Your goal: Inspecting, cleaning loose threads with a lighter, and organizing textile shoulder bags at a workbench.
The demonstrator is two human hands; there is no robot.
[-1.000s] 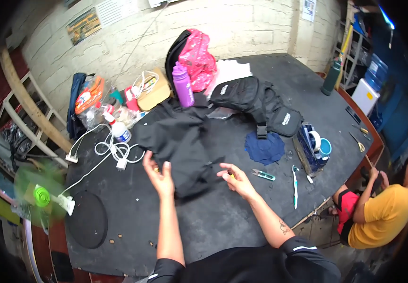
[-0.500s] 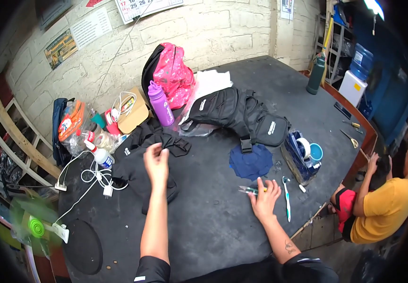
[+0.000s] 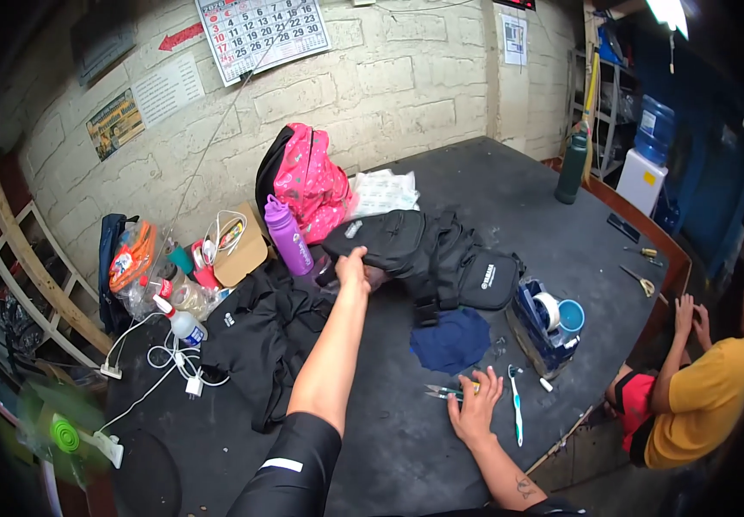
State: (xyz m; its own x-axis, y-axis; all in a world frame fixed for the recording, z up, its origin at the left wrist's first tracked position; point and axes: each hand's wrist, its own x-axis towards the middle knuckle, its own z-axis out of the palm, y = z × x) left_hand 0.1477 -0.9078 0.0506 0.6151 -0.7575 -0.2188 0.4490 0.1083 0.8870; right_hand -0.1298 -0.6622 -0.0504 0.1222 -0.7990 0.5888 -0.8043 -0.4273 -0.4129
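Observation:
My left hand (image 3: pixel 353 269) is closed on the near left end of a black backpack (image 3: pixel 381 237) with straps, buckles and a front pouch. In my right hand (image 3: pixel 475 409), low over the table, are thread snips (image 3: pixel 443 392), their blades showing left of my fingers, which partly hide the handles. Just beyond that hand lies a folded dark blue cloth (image 3: pixel 449 340). A white and teal toothbrush (image 3: pixel 517 405) lies to its right. A second black fabric bag (image 3: pixel 260 336) lies crumpled left of my left forearm.
Behind are a purple bottle (image 3: pixel 288 237) and a pink backpack (image 3: pixel 307 185). A blue tray (image 3: pixel 544 323) holds tape and a round cup. At left stand a spray bottle (image 3: pixel 184 326), cables and a spinning green fan (image 3: pixel 66 435). A person in yellow (image 3: pixel 703 401) sits beyond the right edge.
My left hand has reached forward and right from above the crumpled bag and taken hold of the backpack, whose left end has shifted. My right hand stays by the cloth. The view has tilted up.

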